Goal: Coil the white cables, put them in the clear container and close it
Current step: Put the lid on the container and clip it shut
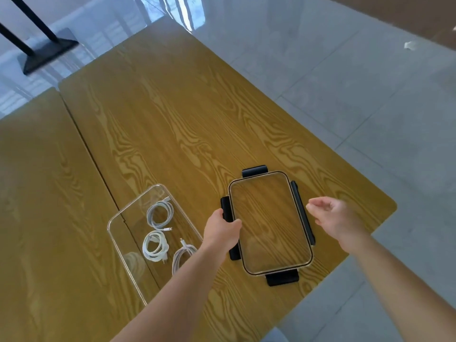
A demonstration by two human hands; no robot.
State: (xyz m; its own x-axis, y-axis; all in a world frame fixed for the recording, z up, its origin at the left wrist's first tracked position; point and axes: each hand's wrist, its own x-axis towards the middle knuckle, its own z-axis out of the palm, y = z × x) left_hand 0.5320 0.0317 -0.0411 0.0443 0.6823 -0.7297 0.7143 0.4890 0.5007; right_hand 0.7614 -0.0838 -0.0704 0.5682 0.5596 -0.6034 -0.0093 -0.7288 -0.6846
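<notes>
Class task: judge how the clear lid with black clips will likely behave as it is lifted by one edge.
The lid looks like a rigid, flat panel, so it probably stays stiff. Its glossy surface may be slippery, so the left hand gripping the side clip seems sensible. The four black clips look hinged and may flop.

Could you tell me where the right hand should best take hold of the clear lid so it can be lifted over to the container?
Probably the lid's right long edge, approached from the right. The lid lies flat on the table, and the left hand already grips its left edge at the black clip. The right hand hovers open beside the opposite clip, so a matching grip would keep it level.
</notes>
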